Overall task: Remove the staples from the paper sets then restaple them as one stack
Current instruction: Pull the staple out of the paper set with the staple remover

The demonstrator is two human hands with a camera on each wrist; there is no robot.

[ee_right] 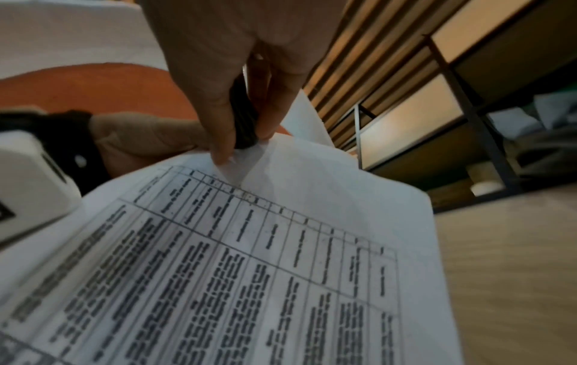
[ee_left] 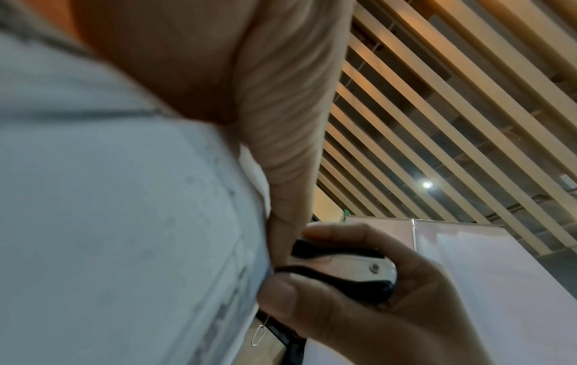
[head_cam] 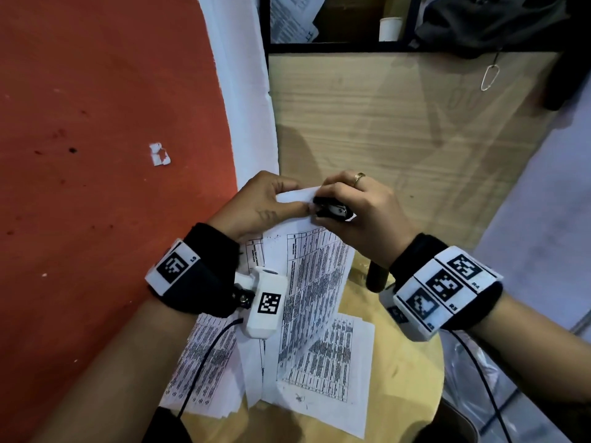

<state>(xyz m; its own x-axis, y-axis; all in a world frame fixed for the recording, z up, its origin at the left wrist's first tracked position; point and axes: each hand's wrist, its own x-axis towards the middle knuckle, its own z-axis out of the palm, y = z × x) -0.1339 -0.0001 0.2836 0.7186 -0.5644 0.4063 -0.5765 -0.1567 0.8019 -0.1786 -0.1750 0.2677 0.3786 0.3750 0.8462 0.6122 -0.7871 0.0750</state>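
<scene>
Right hand (head_cam: 358, 206): thumb and fingers curled round a black-and-chrome staple remover (head_cam: 331, 211), its claws at the top corner of a printed paper set (head_cam: 313, 282). Left hand (head_cam: 262, 206): thumb and fingers pinching that same corner, just beside the remover. Set held raised and tilted, its lower edge over the round wooden tabletop (head_cam: 406, 372). Further printed sheets (head_cam: 204, 356) lying flat on the tabletop, toward its left edge, beneath the left wrist. Behind: wooden shelf unit (head_cam: 383, 116).

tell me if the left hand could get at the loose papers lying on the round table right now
Probably not yet: the left hand is pinching the held paper set at the staple remover; the loose papers lie uncovered below.
</scene>
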